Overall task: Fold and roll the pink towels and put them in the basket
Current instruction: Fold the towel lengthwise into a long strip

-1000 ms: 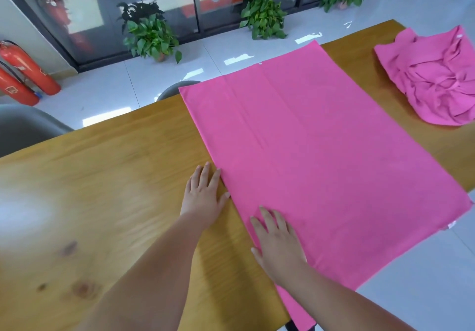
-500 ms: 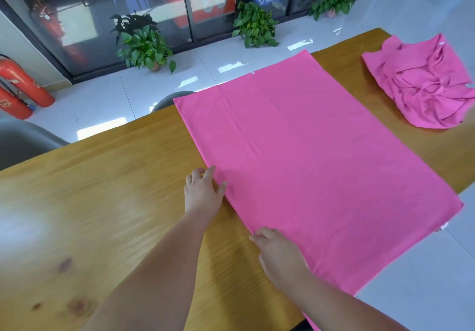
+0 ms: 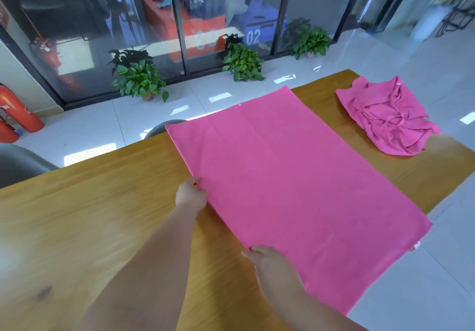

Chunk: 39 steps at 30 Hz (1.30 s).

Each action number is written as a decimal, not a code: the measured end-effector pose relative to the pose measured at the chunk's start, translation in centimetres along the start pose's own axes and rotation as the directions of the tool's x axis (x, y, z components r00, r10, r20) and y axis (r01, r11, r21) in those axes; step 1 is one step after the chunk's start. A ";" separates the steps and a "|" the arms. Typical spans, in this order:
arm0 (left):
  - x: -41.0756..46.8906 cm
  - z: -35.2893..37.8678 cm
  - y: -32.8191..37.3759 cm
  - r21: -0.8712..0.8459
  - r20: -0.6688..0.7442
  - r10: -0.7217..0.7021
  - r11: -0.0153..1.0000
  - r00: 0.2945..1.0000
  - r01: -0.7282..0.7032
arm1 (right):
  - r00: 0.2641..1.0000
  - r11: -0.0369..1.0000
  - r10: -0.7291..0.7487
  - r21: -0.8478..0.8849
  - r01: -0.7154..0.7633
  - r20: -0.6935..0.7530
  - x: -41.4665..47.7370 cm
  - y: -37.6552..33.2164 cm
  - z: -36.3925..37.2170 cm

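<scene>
A large pink towel (image 3: 295,184) lies flat across the wooden table (image 3: 90,215), its far and near ends hanging over the table's edges. My left hand (image 3: 190,195) grips the towel's left edge, fingers curled under the cloth. My right hand (image 3: 267,257) grips the same edge closer to me, fingertips tucked under it. A second pink towel (image 3: 388,117) lies crumpled at the table's far right. No basket is in view.
A grey chair back (image 3: 164,128) stands past the table's far edge, another grey chair (image 3: 18,163) at the left. Potted plants (image 3: 138,78) line a glass wall. Red fire extinguishers (image 3: 18,112) stand at the far left on the tiled floor.
Both hands went from lying flat at the towel's left edge to curling their fingers round it. The camera has tilted up, showing more of the room.
</scene>
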<state>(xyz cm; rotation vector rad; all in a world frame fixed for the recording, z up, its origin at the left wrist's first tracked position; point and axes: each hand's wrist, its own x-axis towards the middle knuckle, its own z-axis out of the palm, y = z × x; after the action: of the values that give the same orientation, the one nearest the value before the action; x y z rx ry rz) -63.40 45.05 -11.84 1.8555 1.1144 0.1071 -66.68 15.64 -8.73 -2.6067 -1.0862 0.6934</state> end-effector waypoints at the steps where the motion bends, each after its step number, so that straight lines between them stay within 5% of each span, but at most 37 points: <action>1: -0.4 -0.5 -0.6 0.003 -0.010 -0.005 1.000 1.000 0.005 | 0.999 1.000 -0.017 -0.026 0.018 0.031 -0.1 -0.4 0.3; 14: -4.8 -7.3 -4.8 -0.113 -0.105 -0.110 0.989 0.988 0.098 | 0.993 0.991 -0.089 0.112 0.080 0.083 -4.3 -4.3 0.8; 26: -5.0 -4.4 6.0 -0.262 0.125 0.115 0.962 0.985 -0.079 | 0.966 0.999 0.032 0.015 -0.029 -0.256 -6.0 0.8 -5.4; 39: -3.4 3.4 18.6 -0.194 0.169 0.280 0.949 0.945 -0.247 | 0.933 0.993 0.101 -0.017 -0.113 -0.344 -5.1 9.7 -14.9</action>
<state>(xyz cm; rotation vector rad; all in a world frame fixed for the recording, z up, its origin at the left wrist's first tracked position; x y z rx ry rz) -51.69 37.52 1.46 1.8090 0.6956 0.1663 -56.41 4.76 2.07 -2.6969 -0.8625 0.2225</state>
